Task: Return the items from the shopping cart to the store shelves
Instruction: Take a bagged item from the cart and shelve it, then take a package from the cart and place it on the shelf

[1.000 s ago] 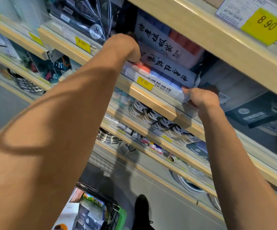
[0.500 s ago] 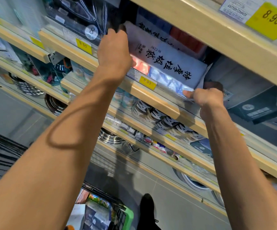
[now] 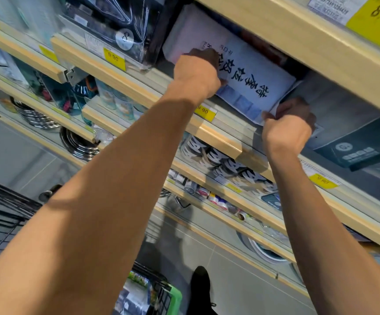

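Note:
A flat white pack with black brush lettering and blue squares [image 3: 248, 80] lies tilted in the gap of a wooden shelf [image 3: 218, 137]. My left hand [image 3: 195, 73] grips its left part, fingers curled over the front face. My right hand [image 3: 289, 126] pinches the pack's lower right corner. Both arms reach up from below. The shopping cart [image 3: 152, 292], with a green rim, stands on the floor beneath my arms and holds several packaged items.
A black packaged item [image 3: 116, 30] sits left of the pack, and grey-and-dark boxes [image 3: 355, 142] sit on its right. An upper shelf board [image 3: 298, 37] overhangs the gap. Lower shelves hold rolls, small tubes and metal bowls [image 3: 79, 146]. My black shoe [image 3: 201, 287] stands on the grey floor.
The pack has been lifted and pushed deeper into the shelf gap, now covering the packs behind it. My left hand moved right onto its front face; the right hand stayed at its corner.

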Action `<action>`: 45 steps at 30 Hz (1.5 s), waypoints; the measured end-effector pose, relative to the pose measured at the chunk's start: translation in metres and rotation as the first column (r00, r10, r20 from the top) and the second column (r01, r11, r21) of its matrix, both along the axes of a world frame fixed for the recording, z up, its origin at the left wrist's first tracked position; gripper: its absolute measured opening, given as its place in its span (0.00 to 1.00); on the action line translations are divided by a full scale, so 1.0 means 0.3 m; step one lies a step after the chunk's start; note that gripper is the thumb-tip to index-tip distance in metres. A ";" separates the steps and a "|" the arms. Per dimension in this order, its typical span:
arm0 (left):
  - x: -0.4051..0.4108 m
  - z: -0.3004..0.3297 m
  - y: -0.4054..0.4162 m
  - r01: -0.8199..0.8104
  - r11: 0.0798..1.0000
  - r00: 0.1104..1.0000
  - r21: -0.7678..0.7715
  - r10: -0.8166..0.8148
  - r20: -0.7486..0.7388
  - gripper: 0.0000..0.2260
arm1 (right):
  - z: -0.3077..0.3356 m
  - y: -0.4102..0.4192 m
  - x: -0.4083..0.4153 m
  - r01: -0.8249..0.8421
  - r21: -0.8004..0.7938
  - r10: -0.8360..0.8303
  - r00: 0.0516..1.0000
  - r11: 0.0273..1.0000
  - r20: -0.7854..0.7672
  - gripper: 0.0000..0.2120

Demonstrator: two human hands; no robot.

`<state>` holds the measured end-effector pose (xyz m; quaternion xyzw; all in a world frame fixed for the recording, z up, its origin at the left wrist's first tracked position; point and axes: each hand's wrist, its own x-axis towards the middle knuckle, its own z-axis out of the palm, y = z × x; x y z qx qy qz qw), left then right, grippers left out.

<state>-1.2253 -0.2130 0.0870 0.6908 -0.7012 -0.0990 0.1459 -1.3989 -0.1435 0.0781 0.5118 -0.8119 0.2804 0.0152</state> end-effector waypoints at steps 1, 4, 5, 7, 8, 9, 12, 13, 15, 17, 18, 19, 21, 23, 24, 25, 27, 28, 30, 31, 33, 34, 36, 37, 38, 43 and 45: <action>-0.015 -0.001 -0.010 0.024 1.000 1.000 0.014 -0.024 -0.008 0.23 | 0.004 -0.005 0.002 -0.001 0.010 0.000 1.000 1.000 0.012 0.13; -0.038 -0.001 -0.034 0.037 0.998 0.999 0.047 -0.036 -0.004 0.26 | 0.016 -0.028 -0.002 -0.021 0.059 0.021 1.000 0.998 0.014 0.13; -0.039 -0.002 -0.045 0.033 0.998 0.999 0.052 -0.032 -0.013 0.26 | 0.017 -0.037 -0.001 -0.025 0.075 0.025 1.000 0.997 -0.004 0.12; -0.028 -0.006 -0.060 0.030 0.995 0.998 0.095 -0.025 -0.058 0.27 | 0.013 -0.057 0.009 -0.034 0.101 0.036 0.999 0.994 -0.014 0.12; -0.024 -0.014 -0.070 0.041 0.990 0.995 0.134 -0.028 -0.097 0.27 | 0.006 -0.069 0.013 -0.041 0.117 0.040 0.999 0.992 0.004 0.12; -0.019 -0.021 -0.073 0.067 0.983 0.991 0.170 -0.046 -0.126 0.27 | 0.003 -0.075 0.017 -0.048 0.133 0.044 0.999 0.990 0.026 0.12; 0.006 -0.043 -0.067 0.130 0.972 0.977 0.196 -0.093 -0.192 0.23 | -0.003 -0.049 0.017 -0.047 0.116 0.040 0.997 0.992 0.066 0.12; 0.014 -0.048 -0.063 0.121 0.978 0.972 0.169 -0.083 -0.219 0.21 | -0.005 -0.017 0.020 -0.040 0.050 0.036 0.996 0.998 0.087 0.12; 0.032 -0.040 -0.044 0.121 0.989 0.944 0.087 -0.088 -0.318 0.20 | -0.018 0.061 0.045 -0.016 -0.154 0.037 0.991 0.988 0.130 0.11; 0.043 -0.021 -0.021 0.163 0.986 0.891 -0.015 -0.154 -0.426 0.17 | -0.039 0.123 0.092 -0.098 -0.361 0.150 0.981 0.928 0.120 0.07; 0.057 -0.013 -0.001 0.191 0.981 0.869 -0.047 -0.191 -0.457 0.13 | -0.053 0.146 0.124 -0.172 -0.423 0.235 0.966 0.890 0.103 0.06; 0.069 -0.005 0.012 0.205 0.976 0.851 -0.076 -0.216 -0.479 0.12 | -0.057 0.166 0.160 -0.227 -0.459 0.310 0.944 0.859 0.113 0.05; 0.088 0.007 0.064 0.182 0.969 0.818 -0.170 -0.245 -0.520 0.12 | -0.066 0.198 0.231 -0.281 -0.493 0.418 0.888 0.824 0.192 0.06; 0.137 -0.013 0.162 0.078 0.948 0.779 -0.308 -0.251 -0.575 0.11 | -0.088 0.257 0.326 -0.320 -0.527 0.517 0.808 0.788 0.283 0.08; 0.174 -0.038 0.221 0.003 0.923 0.741 -0.385 -0.261 -0.619 0.10 | -0.107 0.290 0.377 -0.336 -0.537 0.565 0.750 0.774 0.345 0.09; 0.223 -0.068 0.291 -0.119 0.897 0.700 -0.425 -0.228 -0.677 0.09 | -0.128 0.329 0.432 -0.364 -0.532 0.609 0.679 0.765 0.411 0.09; 0.338 -0.148 0.463 -0.413 0.809 0.624 -0.417 -0.082 -0.777 0.09 | -0.194 0.430 0.533 -0.477 -0.483 0.675 0.589 0.734 0.444 0.07; 0.406 -0.197 0.563 -0.534 0.746 0.590 -0.398 -0.009 -0.808 0.08 | -0.240 0.486 0.586 -0.556 -0.436 0.706 0.560 0.708 0.433 0.05; 0.528 -0.308 0.760 -0.659 0.638 0.575 -0.398 0.086 -0.814 0.03 | -0.323 0.591 0.677 -0.712 -0.324 0.767 0.475 0.623 0.431 0.03; 0.590 -0.362 0.865 -0.702 0.609 0.557 -0.370 0.145 -0.818 0.05 | -0.365 0.648 0.723 -0.781 -0.275 0.795 0.416 0.562 0.442 0.03; 0.698 -0.477 1.070 -0.813 0.525 0.456 -0.252 0.306 -0.836 0.08 | -0.453 0.761 0.810 -0.887 -0.184 0.838 0.306 0.423 0.452 0.02; 0.727 -0.532 1.150 -0.862 0.480 0.376 -0.163 0.390 -0.841 0.08 | -0.495 0.798 0.836 -0.924 -0.131 0.849 0.267 0.360 0.455 0.01; 0.806 -0.672 1.319 -0.921 0.386 0.185 0.040 0.527 -0.829 0.07 | -0.587 0.879 0.898 -0.976 0.015 0.851 0.196 0.216 0.487 0.02; 0.836 -0.741 1.400 -0.930 0.343 0.098 0.132 0.579 -0.810 0.06 | -0.634 0.912 0.922 -0.984 0.092 0.841 0.178 0.153 0.511 0.03; 0.864 -0.814 1.480 -0.928 0.295 0.009 0.228 0.630 -0.776 0.05 | -0.681 0.936 0.942 -0.982 0.161 0.827 0.172 0.100 0.535 0.03; 0.932 -1.040 1.698 -0.805 0.156 -0.221 0.573 0.816 -0.534 0.06 | -0.911 0.980 1.042 -0.910 0.411 0.794 0.208 -0.056 0.570 0.06; 0.963 -1.108 1.725 -0.767 0.126 -0.208 0.629 0.879 -0.429 0.08 | -0.995 0.985 1.081 -0.891 0.447 0.785 0.222 -0.077 0.578 0.06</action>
